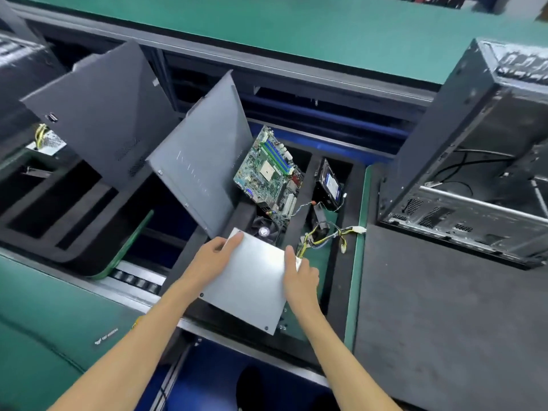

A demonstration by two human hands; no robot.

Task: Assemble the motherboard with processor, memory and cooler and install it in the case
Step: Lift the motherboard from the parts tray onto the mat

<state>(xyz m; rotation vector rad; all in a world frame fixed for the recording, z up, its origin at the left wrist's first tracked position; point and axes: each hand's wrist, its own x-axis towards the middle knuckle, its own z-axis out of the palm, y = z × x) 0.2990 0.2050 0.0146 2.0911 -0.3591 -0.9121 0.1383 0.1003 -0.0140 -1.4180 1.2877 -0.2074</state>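
A green motherboard (268, 173) stands tilted in a slot of a black foam tray (299, 185), its socket and blue memory slots facing me. Just below it lies a black cooler fan (264, 229). My left hand (212, 256) grips the left edge of a grey metal power supply box (252, 280), and my right hand (299, 275) grips its right edge, where yellow and black cables (329, 237) come out. The open black computer case (471, 161) stands on a dark mat at the right.
A hard drive (329, 183) stands in the tray's right slot. Two grey side panels (201, 161) (100, 114) lean in tray slots at the left. A green bench (296, 31) runs across the back. A roller conveyor (136, 280) passes under the trays.
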